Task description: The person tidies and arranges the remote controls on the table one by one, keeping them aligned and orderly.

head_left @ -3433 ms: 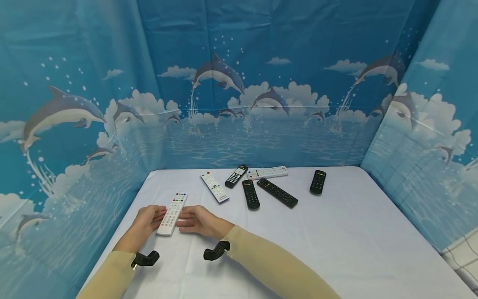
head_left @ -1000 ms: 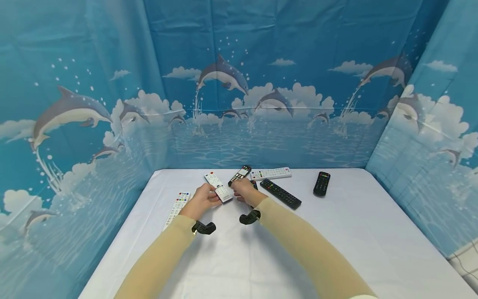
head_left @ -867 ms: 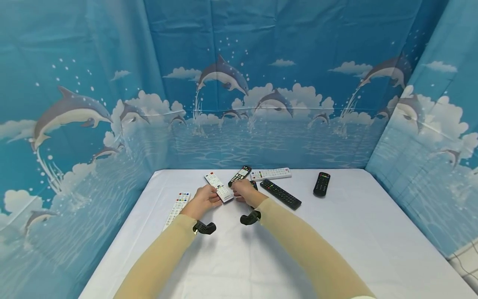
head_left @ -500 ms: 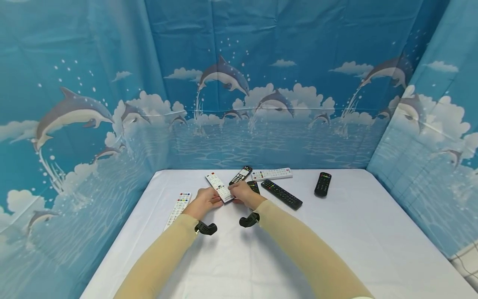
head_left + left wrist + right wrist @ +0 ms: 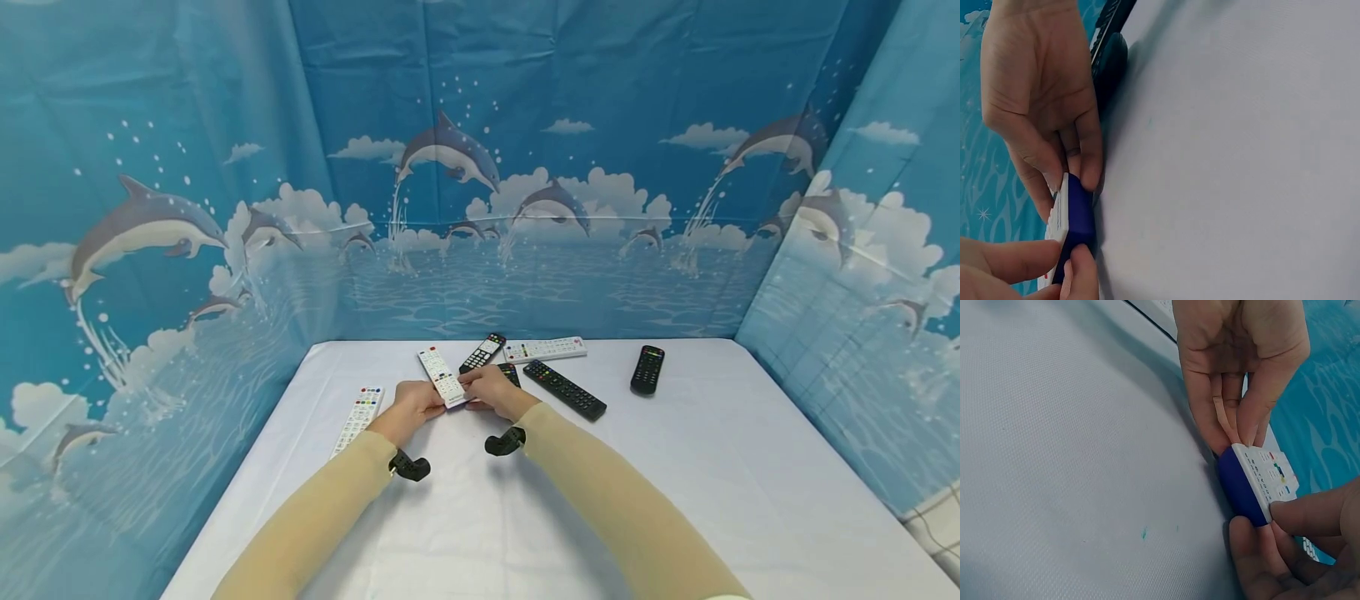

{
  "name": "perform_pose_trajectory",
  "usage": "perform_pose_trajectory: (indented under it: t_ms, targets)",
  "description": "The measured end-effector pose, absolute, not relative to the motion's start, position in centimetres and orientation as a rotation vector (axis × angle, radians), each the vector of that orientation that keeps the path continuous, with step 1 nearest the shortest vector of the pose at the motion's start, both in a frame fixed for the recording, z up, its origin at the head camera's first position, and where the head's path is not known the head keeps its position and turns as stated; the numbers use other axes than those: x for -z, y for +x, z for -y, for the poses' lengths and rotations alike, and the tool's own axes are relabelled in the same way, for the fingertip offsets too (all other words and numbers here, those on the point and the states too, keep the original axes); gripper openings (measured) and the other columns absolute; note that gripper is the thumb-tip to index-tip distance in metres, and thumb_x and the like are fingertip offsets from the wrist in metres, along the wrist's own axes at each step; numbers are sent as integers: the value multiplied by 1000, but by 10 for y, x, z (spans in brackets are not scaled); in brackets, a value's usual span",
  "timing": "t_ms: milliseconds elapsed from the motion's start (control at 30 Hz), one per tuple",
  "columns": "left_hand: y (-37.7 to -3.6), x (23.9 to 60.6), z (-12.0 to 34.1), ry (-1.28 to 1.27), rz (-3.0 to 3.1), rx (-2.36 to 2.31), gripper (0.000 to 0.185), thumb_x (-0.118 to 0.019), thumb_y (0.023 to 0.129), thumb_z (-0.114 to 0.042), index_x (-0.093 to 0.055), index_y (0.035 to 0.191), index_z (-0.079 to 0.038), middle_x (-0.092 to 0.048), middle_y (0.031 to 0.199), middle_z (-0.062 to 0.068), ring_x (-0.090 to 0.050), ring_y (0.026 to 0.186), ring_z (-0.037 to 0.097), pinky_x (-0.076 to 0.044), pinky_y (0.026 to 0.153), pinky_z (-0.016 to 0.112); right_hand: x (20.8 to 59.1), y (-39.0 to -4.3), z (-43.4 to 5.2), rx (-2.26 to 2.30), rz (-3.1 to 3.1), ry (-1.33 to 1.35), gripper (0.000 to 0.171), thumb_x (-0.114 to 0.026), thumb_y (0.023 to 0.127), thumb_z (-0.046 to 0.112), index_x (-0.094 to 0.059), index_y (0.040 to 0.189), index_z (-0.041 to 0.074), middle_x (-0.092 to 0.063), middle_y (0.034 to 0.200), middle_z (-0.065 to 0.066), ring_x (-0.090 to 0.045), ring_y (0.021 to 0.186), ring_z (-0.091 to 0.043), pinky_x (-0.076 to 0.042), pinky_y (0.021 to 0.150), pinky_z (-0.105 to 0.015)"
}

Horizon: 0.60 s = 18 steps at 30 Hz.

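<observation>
A white remote control (image 5: 442, 377) with a dark blue underside lies between my two hands near the back of the table. My left hand (image 5: 410, 408) pinches its near end from the left, thumb on the top face and fingers beneath. From the other side my right hand (image 5: 495, 392) grips the same end, its thumb also on top. Both wrist views show the blue end of the remote control (image 5: 1080, 209) between the fingers of the two hands. Whether its far end touches the cloth cannot be told. A black remote (image 5: 510, 374) is partly hidden behind my right hand.
Left of my left hand lies another white remote (image 5: 357, 421). Behind and right are a black remote (image 5: 482, 353), a white remote (image 5: 545, 348) and a long black one (image 5: 564, 389). One more black remote (image 5: 647, 370) sits farther right. Dolphin-print curtains (image 5: 480, 275) border the white tablecloth (image 5: 712, 483).
Both hands left the leftmost white remote and moved right to the second white one. The right thumb then came onto it, and the remote control shifted slightly right and turned a little.
</observation>
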<state>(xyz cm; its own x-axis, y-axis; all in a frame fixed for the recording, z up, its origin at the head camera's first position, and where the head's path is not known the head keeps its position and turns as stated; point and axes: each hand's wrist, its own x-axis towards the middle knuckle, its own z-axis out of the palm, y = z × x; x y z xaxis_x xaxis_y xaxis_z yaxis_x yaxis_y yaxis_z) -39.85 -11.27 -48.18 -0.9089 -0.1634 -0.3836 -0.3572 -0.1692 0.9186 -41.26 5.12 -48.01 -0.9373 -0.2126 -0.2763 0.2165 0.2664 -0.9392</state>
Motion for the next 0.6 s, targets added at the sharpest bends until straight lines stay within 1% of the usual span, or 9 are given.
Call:
perform_pose_trajectory:
  t_ms: [100,200,300,433,500,600]
  targets:
    - [-398,484,114,-584,-1950,-2211,52,-61,77,28,-59,128,16,-63,125,29,-67,103,30,-59,85,39,478,-411,-51,1726,-2169,3,46,-61,92,-8,-61,137,2,-60,124,-16,-64,96,-22,-59,82,-38]
    - [-394,487,116,-520,-1971,-2221,55,-58,77,28,-59,130,14,-62,128,28,-65,105,28,-57,90,40,477,-411,-50,1734,-2152,2,50,-62,90,-9,-60,139,3,-62,121,-14,-66,95,-23,-59,80,-38]
    - [-389,488,118,-488,-2021,-2215,57,-57,77,26,-59,132,11,-63,128,27,-65,101,25,-57,90,39,477,-411,-48,1746,-2141,-10,55,-63,88,-11,-58,141,5,-64,114,-14,-66,93,-23,-60,78,-37]
    - [-384,488,121,-472,-2062,-2219,58,-57,79,22,-59,135,7,-64,125,25,-67,94,22,-59,84,38,476,-409,-44,1766,-2130,-34,61,-62,87,-14,-55,144,7,-64,111,-15,-66,92,-25,-60,78,-40]
    - [-382,486,122,-450,-2061,-2235,58,-56,79,22,-59,135,6,-64,124,26,-67,95,24,-59,83,39,475,-407,-42,1767,-2130,-49,65,-61,86,-15,-53,146,9,-62,111,-15,-66,92,-26,-59,80,-42]
    - [-381,482,125,-422,-2052,-2242,58,-56,80,22,-58,136,6,-63,125,27,-67,101,28,-58,86,41,473,-404,-40,1768,-2131,-86,71,-59,85,-17,-49,149,11,-62,112,-17,-66,93,-27,-58,82,-46]
